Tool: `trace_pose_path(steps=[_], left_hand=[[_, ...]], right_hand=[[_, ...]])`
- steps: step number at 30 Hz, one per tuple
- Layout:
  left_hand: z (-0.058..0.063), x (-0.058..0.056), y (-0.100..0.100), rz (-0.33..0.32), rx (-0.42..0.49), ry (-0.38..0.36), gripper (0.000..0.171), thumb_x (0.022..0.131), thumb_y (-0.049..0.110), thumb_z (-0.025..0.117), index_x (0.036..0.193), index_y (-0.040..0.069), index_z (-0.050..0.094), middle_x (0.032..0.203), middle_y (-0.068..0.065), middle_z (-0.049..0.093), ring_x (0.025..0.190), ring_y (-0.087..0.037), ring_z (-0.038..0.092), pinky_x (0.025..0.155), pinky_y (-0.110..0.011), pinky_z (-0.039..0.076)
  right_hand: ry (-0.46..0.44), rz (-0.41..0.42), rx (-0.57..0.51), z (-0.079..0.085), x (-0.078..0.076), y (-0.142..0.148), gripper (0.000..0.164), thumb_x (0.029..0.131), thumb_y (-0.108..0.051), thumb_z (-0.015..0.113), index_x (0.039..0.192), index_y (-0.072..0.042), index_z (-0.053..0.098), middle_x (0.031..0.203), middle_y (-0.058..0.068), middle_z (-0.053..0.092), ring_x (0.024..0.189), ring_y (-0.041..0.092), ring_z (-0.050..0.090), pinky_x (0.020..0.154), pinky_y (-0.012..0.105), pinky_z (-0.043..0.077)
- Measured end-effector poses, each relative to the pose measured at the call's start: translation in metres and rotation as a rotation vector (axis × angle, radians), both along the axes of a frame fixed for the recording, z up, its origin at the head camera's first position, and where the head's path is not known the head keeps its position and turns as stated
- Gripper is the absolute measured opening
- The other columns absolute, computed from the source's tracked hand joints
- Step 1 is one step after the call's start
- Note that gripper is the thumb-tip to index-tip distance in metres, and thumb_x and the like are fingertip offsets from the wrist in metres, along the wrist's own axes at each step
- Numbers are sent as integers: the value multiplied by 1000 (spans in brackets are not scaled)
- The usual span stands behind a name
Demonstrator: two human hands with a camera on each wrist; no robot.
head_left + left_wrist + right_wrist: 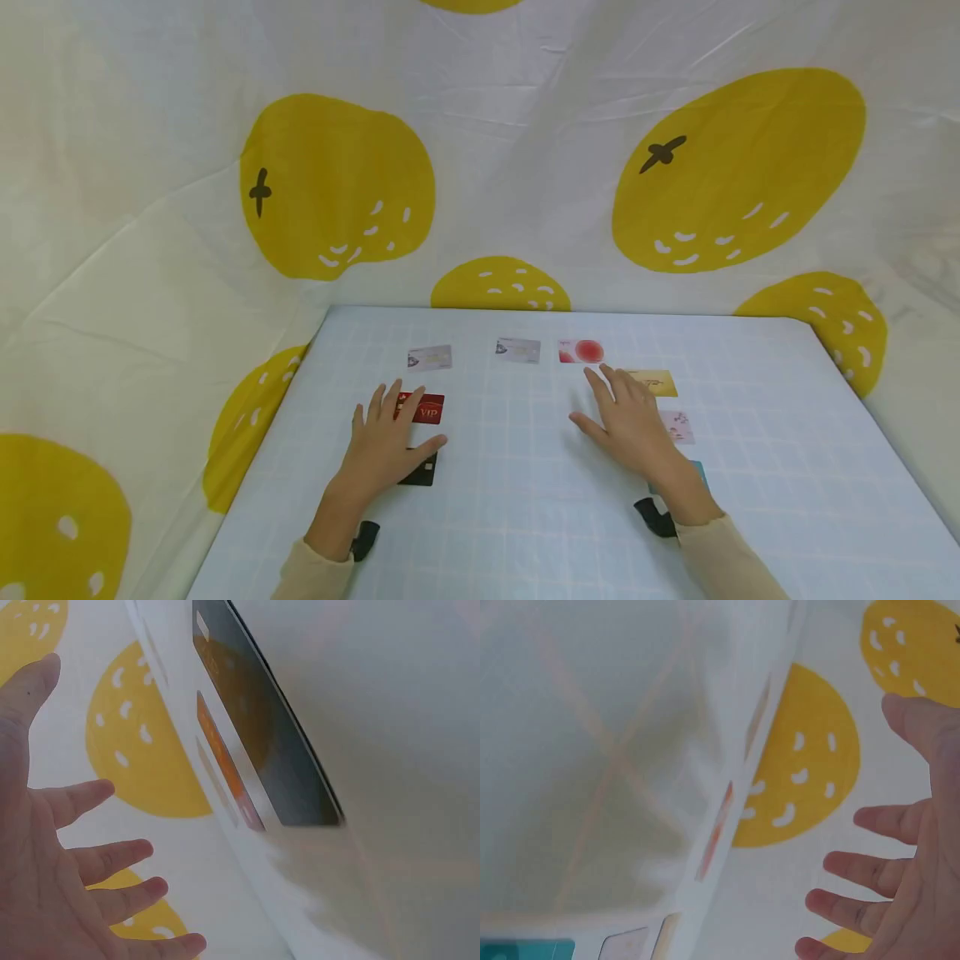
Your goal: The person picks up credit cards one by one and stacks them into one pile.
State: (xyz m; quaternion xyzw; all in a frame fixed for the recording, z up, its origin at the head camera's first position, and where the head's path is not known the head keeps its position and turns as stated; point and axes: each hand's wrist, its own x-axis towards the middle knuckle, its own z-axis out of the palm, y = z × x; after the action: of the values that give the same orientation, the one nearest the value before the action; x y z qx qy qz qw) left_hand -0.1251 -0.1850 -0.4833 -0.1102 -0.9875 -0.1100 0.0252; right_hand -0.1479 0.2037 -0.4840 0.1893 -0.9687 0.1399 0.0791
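My left hand [378, 446] hovers with spread fingers over a red VIP card [431, 409] and a black card [422, 476], partly covering both. In the left wrist view, a gap separates the fingers from the black card [262, 735]. On the other side, my right hand [630, 429] is also spread and holds nothing. It overlaps a gold card [662, 383], a pink-patterned card [681, 427] and a teal card [702, 473]. The right wrist view has the teal card [532, 950] low at the left, away from the fingers.
Along the back of the pale checked table [510, 517] lie two silver-grey cards [430, 358] and a white card with a red circle [581, 352]. Behind the table hangs a white cloth [517, 167] printed with yellow fruit. Each wrist wears a black strap [365, 541].
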Motion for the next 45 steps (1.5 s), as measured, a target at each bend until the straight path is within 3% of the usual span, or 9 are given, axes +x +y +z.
trace_pose_path(steps=[13,25,36,45], left_hand=[[-8,20,-27,64,37,-61,93,86,74,57,156,16,36,158,-23,28,144,-48,18,106,-75,17],[-12,29,-41,105,54,-72,91,86,67,65,155,15,37,156,-25,31,142,-48,22,105,-76,17],[-12,29,-45,72,79,-165,86,86,63,67,152,14,43,151,-21,42,139,-44,33,105,-74,20],[-15,27,-50,48,109,-230,78,82,52,78,147,16,52,146,-16,48,134,-38,42,105,-62,35]], right_hand=[[71,105,33,-3,-3,-44,77,93,-50,66,149,-4,42,143,22,46,131,44,41,102,62,35],[-19,190,89,-10,7,-90,74,95,-54,60,150,-7,42,147,19,44,133,39,41,105,59,34],[-45,295,112,-18,16,-134,74,93,-52,66,147,-7,46,141,15,49,129,33,46,102,53,42],[-136,313,50,-15,16,-170,63,92,-49,69,138,-9,56,125,9,59,114,26,54,92,41,49]])
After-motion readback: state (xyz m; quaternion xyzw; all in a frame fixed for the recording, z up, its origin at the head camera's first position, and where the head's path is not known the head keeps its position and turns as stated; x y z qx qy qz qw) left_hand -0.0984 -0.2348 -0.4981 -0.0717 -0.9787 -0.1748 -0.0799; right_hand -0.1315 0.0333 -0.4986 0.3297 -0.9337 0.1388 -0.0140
